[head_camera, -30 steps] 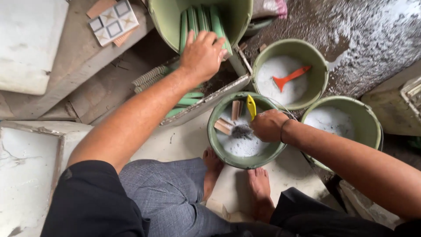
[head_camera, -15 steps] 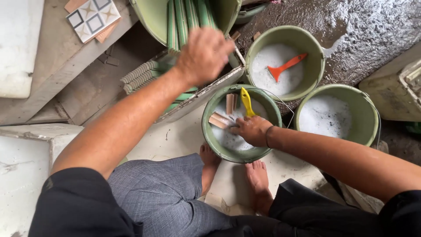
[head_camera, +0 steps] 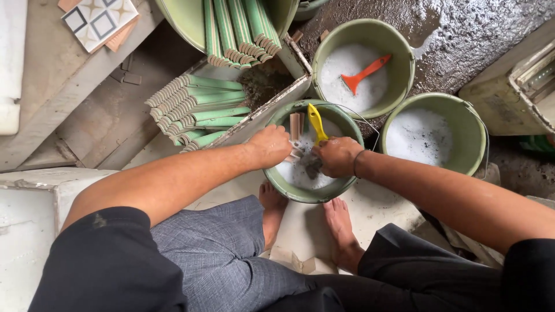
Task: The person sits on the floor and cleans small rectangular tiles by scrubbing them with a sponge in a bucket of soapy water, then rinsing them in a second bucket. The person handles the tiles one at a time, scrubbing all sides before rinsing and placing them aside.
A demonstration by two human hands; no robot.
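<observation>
Both hands down in the near bucket [head_camera: 289,188], foamy water inside. Left hand [head_camera: 270,145] curled over the rim on the left, fingers closed around a small piece [head_camera: 296,151] at the foam line, can't tell exactly what. Right hand [head_camera: 336,156] fisted around a dark scrubber [head_camera: 313,167], pressed right against that piece. Yellow scraper [head_camera: 315,122] and a brown strip [head_camera: 296,122] propped in the same bucket, just behind the hands. Two more foam buckets off to the right, the far one [head_camera: 404,52] with an orange scraper [head_camera: 363,74] in it. Green trim tiles [head_camera: 196,110] stacked in a tray just left of the near bucket. Bare feet right below it.
</observation>
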